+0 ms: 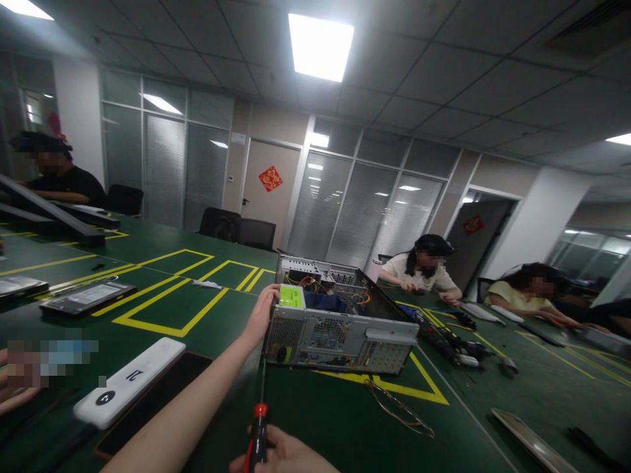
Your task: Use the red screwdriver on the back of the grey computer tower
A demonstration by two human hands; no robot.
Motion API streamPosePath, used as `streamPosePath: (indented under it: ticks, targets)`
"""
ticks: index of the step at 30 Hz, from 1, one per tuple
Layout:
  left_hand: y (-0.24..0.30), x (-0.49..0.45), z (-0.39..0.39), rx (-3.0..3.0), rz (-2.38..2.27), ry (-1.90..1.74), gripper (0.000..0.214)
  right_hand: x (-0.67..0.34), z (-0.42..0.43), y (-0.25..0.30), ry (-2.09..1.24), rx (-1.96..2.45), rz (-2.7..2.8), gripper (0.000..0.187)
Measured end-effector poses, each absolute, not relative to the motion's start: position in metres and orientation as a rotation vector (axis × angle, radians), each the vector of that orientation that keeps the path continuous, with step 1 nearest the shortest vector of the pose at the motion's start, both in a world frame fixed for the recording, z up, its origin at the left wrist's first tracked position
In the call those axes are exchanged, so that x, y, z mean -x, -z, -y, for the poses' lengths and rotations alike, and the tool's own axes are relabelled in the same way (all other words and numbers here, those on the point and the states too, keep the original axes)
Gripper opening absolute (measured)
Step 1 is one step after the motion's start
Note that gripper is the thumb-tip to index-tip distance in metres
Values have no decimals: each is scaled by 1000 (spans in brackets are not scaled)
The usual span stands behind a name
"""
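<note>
An opened computer case (345,338) lies on its side on the green table, its rear panel facing me. Inside, cables and a power supply with a bright green label (292,297) show. My left hand (261,318) grips the case's left edge beside that label; its fingertips are partly hidden. In my right hand (280,452), low in the view, is a screwdriver (257,430) with a black and red handle. Its thin shaft points up toward the lower left corner of the rear panel; whether the tip touches a screw cannot be made out.
To the left are a white power bank (131,384), a dark phone (162,401) and a hard drive (89,297). Another person's hand (20,384) is at the left edge. Loose wires (399,410) and a phone (535,440) lie right. Co-workers sit around the table.
</note>
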State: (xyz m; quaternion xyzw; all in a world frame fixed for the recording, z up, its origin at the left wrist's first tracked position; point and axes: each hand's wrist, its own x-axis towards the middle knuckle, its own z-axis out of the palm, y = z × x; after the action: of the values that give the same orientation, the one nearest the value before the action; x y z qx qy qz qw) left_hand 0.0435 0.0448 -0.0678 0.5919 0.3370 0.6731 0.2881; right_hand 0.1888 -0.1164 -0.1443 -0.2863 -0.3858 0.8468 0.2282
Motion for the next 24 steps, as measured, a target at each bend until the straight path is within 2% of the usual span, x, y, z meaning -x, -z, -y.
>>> streamPosePath:
  ticks: [4,8,13,19,24]
  targets:
    - [68,-44,-45,-1571,-894,-1800,31,-187,120,148,-2218,843,1076,65]
    - [67,-44,-44,-1569,-880,-1804,30,-183,117,161,-2159,838,1052,69]
    - [67,-43,-43,-1579,-874,-1797,30,-190,114,153,-2269,847,1108,66]
    - [68,-44,-44,-1561,-892,-1799,30,-192,114,146,-2445,803,1025,81]
    - [68,-44,-44,-1573,-880,-1803,31,-192,116,143,-2469,646,1110,73]
